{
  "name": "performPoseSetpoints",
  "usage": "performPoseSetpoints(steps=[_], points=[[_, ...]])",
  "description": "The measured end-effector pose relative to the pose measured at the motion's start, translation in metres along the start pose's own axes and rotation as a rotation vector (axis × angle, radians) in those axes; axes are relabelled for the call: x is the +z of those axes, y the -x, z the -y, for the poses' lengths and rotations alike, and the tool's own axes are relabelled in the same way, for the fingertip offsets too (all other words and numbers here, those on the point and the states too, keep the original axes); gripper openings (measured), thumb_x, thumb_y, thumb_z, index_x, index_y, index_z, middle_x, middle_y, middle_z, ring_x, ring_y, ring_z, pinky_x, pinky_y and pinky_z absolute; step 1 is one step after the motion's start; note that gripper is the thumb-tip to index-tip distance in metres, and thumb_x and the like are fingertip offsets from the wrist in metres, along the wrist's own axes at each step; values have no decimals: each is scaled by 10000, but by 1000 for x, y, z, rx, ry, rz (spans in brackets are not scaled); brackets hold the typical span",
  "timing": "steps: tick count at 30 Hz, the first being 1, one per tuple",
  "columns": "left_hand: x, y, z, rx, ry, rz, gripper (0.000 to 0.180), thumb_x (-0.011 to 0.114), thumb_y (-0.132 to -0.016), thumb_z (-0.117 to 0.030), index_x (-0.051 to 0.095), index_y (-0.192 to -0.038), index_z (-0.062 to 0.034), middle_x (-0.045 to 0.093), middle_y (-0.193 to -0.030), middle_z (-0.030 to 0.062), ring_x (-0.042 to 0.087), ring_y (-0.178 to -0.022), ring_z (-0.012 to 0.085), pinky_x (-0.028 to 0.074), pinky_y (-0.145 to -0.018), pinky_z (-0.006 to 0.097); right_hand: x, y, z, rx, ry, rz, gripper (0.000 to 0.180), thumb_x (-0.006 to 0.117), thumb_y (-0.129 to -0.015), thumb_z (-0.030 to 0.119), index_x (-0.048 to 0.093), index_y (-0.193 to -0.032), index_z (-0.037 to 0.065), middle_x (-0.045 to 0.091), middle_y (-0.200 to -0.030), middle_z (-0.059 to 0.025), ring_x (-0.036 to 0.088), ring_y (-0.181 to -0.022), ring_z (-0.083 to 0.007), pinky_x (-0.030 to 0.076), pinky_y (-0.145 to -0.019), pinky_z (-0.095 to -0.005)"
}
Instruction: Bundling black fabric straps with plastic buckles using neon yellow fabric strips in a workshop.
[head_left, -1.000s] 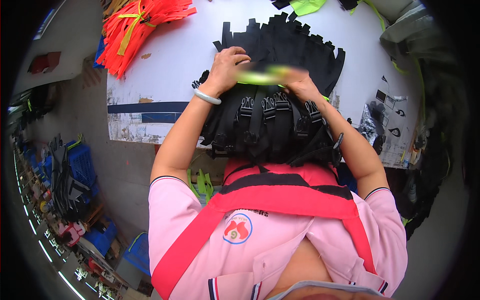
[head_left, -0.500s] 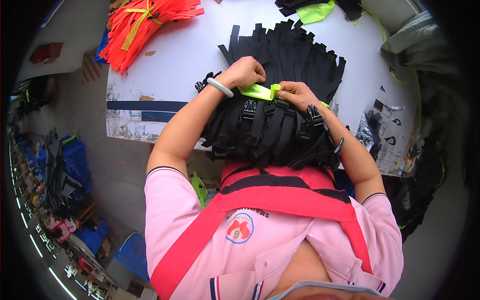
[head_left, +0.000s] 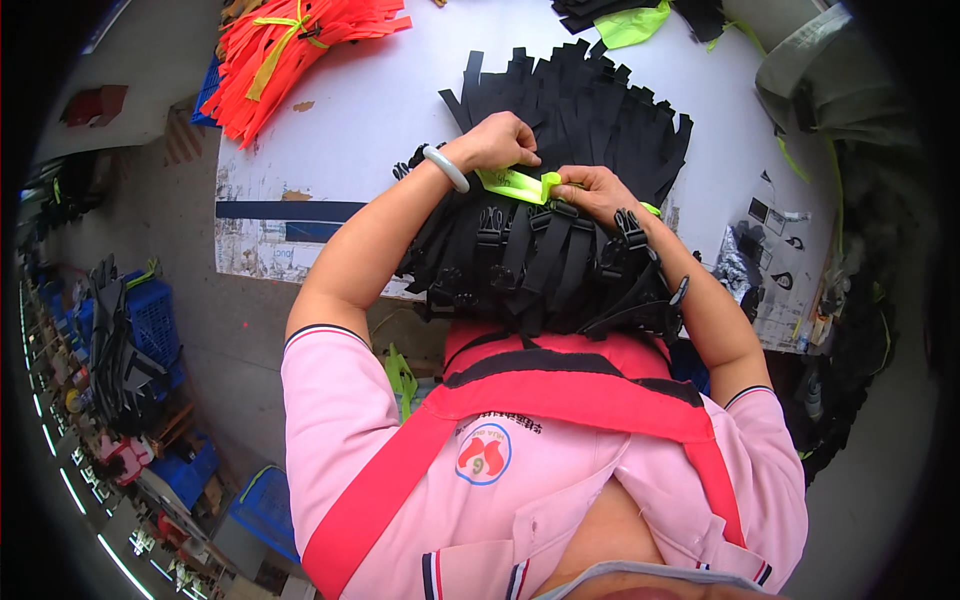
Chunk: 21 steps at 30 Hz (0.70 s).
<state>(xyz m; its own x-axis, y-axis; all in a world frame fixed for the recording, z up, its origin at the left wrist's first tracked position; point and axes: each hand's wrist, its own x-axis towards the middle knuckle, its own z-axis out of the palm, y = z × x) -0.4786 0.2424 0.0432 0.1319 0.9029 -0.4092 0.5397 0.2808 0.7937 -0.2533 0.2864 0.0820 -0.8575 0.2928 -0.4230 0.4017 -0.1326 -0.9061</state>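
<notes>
A thick bundle of black webbing straps (head_left: 580, 110) lies across the table's near edge, its cut ends fanned away from me. Black plastic buckles (head_left: 491, 225) hang on the near side. Around the bundle's middle runs a neon yellow-green strip (head_left: 515, 186). My left hand (head_left: 503, 141), closed with fingers curled, is at the strip's left part; what its fingertips hold is hidden. My right hand (head_left: 597, 192) pinches the folded part of the strip between thumb and fingers, just right of the left hand.
The white table (head_left: 400, 110) holds a tied bundle of orange strips (head_left: 275, 60) at the far left. More black straps with a yellow-green piece (head_left: 635, 24) lie at the far edge. A dark blue strip (head_left: 290, 210) lies left; blue crates (head_left: 150, 320) stand on the floor.
My left hand has shifted slightly to the right, toward the right hand. The right hand keeps its pinch on the strip, and the bundle stays almost in place.
</notes>
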Motion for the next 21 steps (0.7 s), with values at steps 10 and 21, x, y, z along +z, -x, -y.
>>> performPoseSetpoints(steps=[10, 21], points=[[-4, 7, 20, 153, 48, -687, 261, 664, -859, -175, 655, -1067, -18, 622, -1017, 85, 615, -756, 166, 505, -715, 295, 1, 4, -1, -12, -32, -56, 187, 603, -926, 184, 649, -982, 11, 575, -799, 54, 474, -737, -13, 393, -670, -175], [13, 81, -29, 131, -54, 3, 225, 641, -885, -179, 679, -1019, -1, 631, -881, 53, 578, -769, 140, 458, -695, 268, 13, 2, 3, -116, 25, -67, 217, 584, -941, 226, 635, -1069, 58, 486, -719, 77, 392, -630, -12, 307, -549, -188]])
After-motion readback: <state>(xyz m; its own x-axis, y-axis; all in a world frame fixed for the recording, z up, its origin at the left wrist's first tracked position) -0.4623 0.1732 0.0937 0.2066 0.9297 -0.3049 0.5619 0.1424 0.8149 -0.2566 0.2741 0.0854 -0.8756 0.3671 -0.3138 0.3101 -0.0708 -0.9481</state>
